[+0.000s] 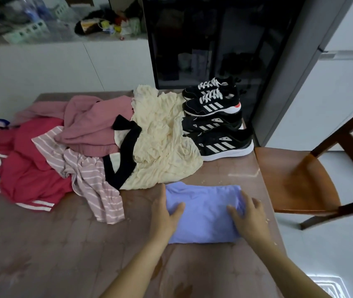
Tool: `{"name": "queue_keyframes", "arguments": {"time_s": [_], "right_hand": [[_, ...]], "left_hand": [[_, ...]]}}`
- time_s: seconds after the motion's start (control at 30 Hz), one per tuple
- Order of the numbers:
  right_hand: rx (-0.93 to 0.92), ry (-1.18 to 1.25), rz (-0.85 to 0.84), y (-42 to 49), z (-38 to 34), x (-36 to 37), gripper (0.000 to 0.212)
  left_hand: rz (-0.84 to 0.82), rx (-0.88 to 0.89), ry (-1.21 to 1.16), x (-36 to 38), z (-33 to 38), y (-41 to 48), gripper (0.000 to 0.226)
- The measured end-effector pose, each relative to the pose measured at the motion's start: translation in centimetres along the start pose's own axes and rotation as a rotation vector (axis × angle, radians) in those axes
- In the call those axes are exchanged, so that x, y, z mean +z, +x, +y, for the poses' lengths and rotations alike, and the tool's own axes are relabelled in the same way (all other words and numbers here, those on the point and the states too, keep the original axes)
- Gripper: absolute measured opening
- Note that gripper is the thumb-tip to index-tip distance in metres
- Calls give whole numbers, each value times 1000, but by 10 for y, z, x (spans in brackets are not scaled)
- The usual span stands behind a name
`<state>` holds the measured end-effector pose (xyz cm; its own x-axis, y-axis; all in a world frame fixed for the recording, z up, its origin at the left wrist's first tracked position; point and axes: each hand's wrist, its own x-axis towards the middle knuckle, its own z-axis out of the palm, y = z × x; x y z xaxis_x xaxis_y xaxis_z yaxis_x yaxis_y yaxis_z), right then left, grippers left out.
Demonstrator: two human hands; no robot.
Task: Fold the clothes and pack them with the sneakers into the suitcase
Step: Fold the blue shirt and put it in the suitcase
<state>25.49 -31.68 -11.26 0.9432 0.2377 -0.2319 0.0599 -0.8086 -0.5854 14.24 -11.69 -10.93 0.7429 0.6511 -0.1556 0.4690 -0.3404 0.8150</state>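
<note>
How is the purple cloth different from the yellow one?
The purple cloth is folded into a smooth rectangle; the yellow one lies crumpled and wrinkly. The purple cloth is plain; the yellow one has black trim. Both lie on the table.

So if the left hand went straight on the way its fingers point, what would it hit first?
Probably the cream garment: the left hand, at the edge of the folded lilac cloth, points away from the person, and that garment's hem lies just ahead.
</note>
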Motion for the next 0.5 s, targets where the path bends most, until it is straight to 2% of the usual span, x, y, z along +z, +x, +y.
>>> {"name": "queue_keyframes", "arguments": {"time_s": [0.1, 0.17, 0.27, 0.37, 0.5], "right_hand": [[28, 57, -44, -1, -13, 16, 75], [37, 136, -53, -1, -19, 22, 75], [-69, 125, -100, -6, -18, 28, 68], [-139, 115, -125, -17, -12, 33, 54], [-204, 199, -189, -43, -17, 37, 47]], "left_hand": [[-111, -12, -7, 9, 3, 4, 86], [-140, -12, -19, 11, 4, 7, 77], [-189, -2, -35, 14, -7, 5, 63], [-220, 21, -51, 14, -22, -10, 63], [-162, 14, -139, -4, -25, -47, 62]]}}
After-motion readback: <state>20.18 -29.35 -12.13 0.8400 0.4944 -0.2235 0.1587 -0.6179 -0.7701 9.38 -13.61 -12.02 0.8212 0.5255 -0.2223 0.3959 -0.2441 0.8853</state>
